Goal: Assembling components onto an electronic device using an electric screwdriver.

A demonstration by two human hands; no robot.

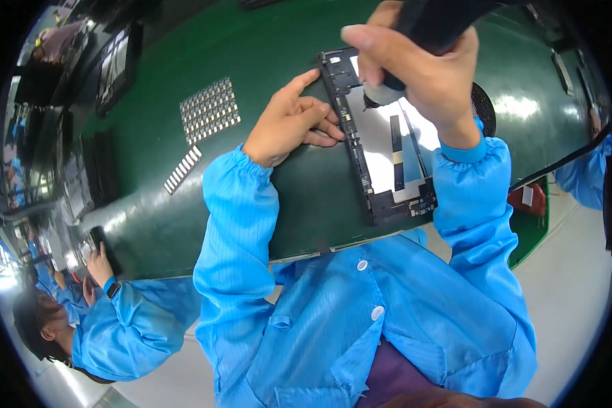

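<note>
My right hand (432, 75) grips a black handheld power screwdriver (428, 27), partly cut off by the upper edge. Its tip points down over the upper part of an opened flat electronic device (377, 173); whether it touches cannot be told. The device has a black frame, a shiny silver plate and a dark strip (396, 149) across it. At the frame's left side lies my left hand (296, 119), one finger stretched to the upper corner and the others bent against the edge, with nothing visible held.
Small parts in rows (211, 112) and a short strip of pale pieces (182, 170) lie on the green table (299, 197). A round black object (483, 112) is behind my right wrist. A co-worker (129, 319) sits at left; a red item (532, 200) lies in a green bin.
</note>
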